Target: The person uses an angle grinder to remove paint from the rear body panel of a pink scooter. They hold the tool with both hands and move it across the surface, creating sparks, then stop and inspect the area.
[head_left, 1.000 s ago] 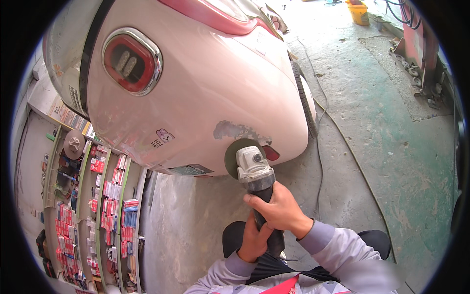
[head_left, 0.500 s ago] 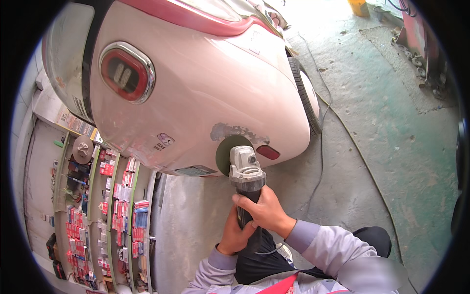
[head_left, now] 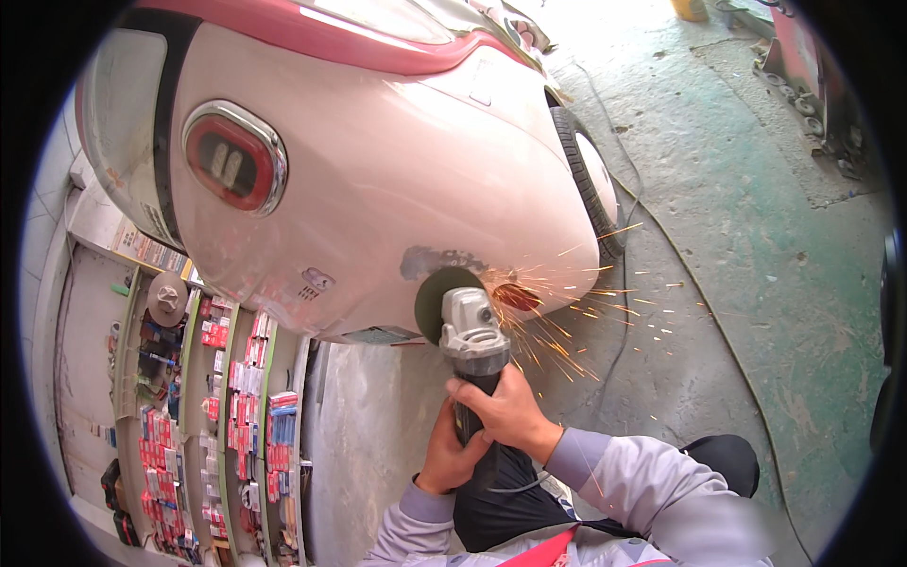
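Note:
Both hands are wrapped round the black body of an angle grinder (head_left: 474,331). My right hand (head_left: 511,413) grips it near the grey gear head, thumb across the body. Lower down, my left hand (head_left: 451,454) closes round the handle from the left. The dark green disc (head_left: 437,300) meets the pink car's rear corner (head_left: 397,189), just below a scraped grey patch (head_left: 442,261). Orange sparks (head_left: 557,321) spray rightward from the disc, over the small red reflector (head_left: 518,298). The contact spot itself is hidden behind the disc and grinder head.
A rear wheel (head_left: 588,180) stands at the car's right. A cable (head_left: 699,293) runs along the concrete floor. Shelves of small boxes (head_left: 248,378) line the left side. Metal parts (head_left: 803,109) lie at the far right. My dark-trousered knee (head_left: 723,463) is beside my right forearm.
Sparks now fly from the disc toward the right; none showed before. My hands keep the same hold on the grinder. The view has shifted slightly.

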`<action>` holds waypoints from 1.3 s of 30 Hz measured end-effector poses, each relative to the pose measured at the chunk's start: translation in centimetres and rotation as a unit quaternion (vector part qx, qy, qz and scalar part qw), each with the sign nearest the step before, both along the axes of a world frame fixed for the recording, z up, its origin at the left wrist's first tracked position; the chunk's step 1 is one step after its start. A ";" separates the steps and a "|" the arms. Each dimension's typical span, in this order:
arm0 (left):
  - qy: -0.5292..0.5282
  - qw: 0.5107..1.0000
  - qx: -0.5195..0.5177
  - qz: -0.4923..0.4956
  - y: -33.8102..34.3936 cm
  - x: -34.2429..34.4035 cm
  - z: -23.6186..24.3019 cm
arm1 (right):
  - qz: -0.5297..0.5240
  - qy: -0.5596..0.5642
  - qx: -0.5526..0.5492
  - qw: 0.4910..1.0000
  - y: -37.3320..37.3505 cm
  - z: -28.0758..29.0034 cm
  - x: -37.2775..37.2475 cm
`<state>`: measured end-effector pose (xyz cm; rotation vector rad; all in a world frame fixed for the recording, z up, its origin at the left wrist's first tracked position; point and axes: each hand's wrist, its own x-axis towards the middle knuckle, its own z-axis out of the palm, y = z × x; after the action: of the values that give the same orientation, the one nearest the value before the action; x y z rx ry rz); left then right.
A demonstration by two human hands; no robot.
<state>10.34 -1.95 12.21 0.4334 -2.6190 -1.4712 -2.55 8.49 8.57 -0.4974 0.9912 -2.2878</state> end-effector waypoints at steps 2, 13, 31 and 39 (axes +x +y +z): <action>-0.014 1.000 -0.001 0.006 -0.1 0.0 0.1 | 0.016 -0.014 0.003 1.000 0.1 -0.1 -0.1; 0.015 0.998 -0.055 0.009 0.4 -0.5 0.3 | 0.016 -0.061 -0.042 0.997 -0.3 -0.1 0.1; -0.006 0.999 -0.040 0.019 0.2 0.0 0.3 | 0.054 -0.097 -0.049 0.993 -1.6 -1.7 0.9; -0.008 0.997 -0.072 0.021 -0.2 0.3 0.2 | 0.024 -0.122 -0.094 0.988 -1.7 -1.7 1.3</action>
<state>10.64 -2.20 12.45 0.4841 -2.6872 -1.2618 -1.20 6.77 6.87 -0.3018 0.6419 -2.3424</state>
